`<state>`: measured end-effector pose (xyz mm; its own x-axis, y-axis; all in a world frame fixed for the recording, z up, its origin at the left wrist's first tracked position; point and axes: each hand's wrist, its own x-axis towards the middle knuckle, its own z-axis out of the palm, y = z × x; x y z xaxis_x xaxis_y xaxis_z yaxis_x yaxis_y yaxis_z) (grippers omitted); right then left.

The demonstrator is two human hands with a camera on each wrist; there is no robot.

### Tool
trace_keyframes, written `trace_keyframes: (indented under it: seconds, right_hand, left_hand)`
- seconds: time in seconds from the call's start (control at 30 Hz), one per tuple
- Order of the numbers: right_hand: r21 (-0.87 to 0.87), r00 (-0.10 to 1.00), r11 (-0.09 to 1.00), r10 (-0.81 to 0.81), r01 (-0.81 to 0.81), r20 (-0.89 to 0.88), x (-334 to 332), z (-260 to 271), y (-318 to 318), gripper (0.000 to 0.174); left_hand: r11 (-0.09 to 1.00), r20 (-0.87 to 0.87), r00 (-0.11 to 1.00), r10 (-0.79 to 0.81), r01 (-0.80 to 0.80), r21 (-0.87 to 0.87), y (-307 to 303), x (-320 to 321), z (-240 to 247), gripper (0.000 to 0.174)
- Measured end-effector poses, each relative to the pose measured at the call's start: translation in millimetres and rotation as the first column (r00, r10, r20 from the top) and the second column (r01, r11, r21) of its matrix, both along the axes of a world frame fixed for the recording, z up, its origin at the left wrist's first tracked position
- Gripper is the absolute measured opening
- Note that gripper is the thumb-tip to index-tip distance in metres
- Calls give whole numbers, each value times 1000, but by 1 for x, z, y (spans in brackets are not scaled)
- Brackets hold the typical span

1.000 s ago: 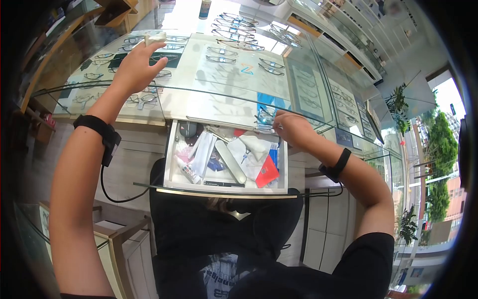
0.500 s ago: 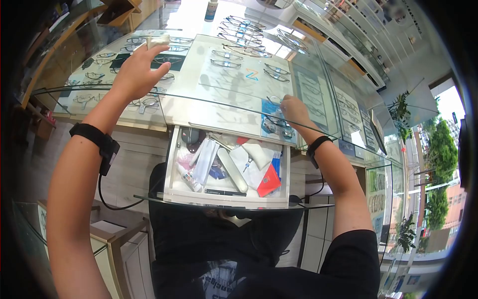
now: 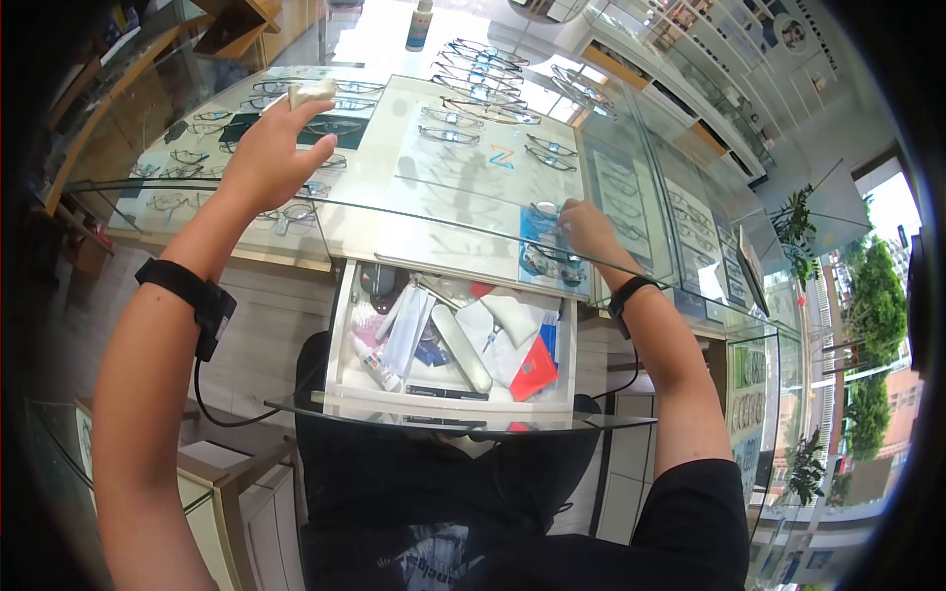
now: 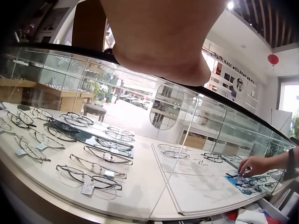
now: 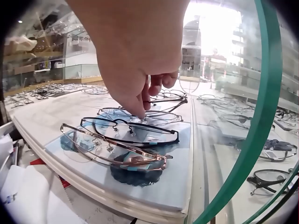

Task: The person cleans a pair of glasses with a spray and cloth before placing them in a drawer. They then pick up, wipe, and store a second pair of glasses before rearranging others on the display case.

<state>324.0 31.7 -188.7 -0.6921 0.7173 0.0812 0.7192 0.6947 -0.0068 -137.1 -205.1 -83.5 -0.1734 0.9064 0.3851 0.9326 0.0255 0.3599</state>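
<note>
My right hand reaches over a blue card inside the glass display case. In the right wrist view, its thumb and finger pinch a thin silver-framed pair of glasses near the nose bridge. Closer on the same card lie a black-framed pair and a brownish pair, both lens-side up. My left hand is over the glass at the left, thumb and index finger straight and spread. A crumpled white cloth shows at its fingertips; the other fingers are mostly hidden.
Below the case, an open drawer holds cloths, a grey-white glasses case, a small bottle and a red packet. Several rows of glasses lie farther back, near a spray bottle. A glass edge runs beside my right hand.
My right hand has moved forward from the card's front edge to its far part, where it now pinches the silver-framed glasses. The left hand stays by the cloth; the head view has tilted slightly.
</note>
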Motion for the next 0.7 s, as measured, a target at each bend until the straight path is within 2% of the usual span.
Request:
trace_keyframes:
  seconds: [0.13, 0.2, 0.33, 0.4, 0.5, 0.6, 0.7]
  right_hand:
    - [-44, 999, 999, -29, 27, -32, -1, 4, 0, 13]
    - [-43, 999, 998, -49, 49, 15, -3, 6, 0, 25]
    - [21, 999, 1000, -5, 6, -39, -4, 7, -1, 22]
    - [51, 999, 998, 40, -40, -1, -2, 2, 6, 27]
    - [9, 998, 1000, 1, -1, 59, -9, 12, -1, 34]
    - [46, 995, 996, 79, -82, 68, -1, -1, 11, 31]
    - [80, 995, 993, 86, -89, 46, 3, -8, 15, 29]
  left_hand:
    - [1000, 5, 1000, -14, 14, 10, -1, 0, 1, 51]
    - [1000, 14, 1000, -15, 15, 5, -1, 1, 3, 51]
    - [1000, 14, 1000, -14, 14, 9, -2, 1, 2, 51]
    - [1000, 18, 1000, -14, 14, 7, -2, 1, 3, 51]
    - [1000, 15, 1000, -22, 22, 16, -1, 1, 2, 52]
    - [997, -8, 1000, -21, 21, 69, -2, 3, 2, 49]
    - [998, -11, 1000, -19, 19, 61, -1, 2, 2, 49]
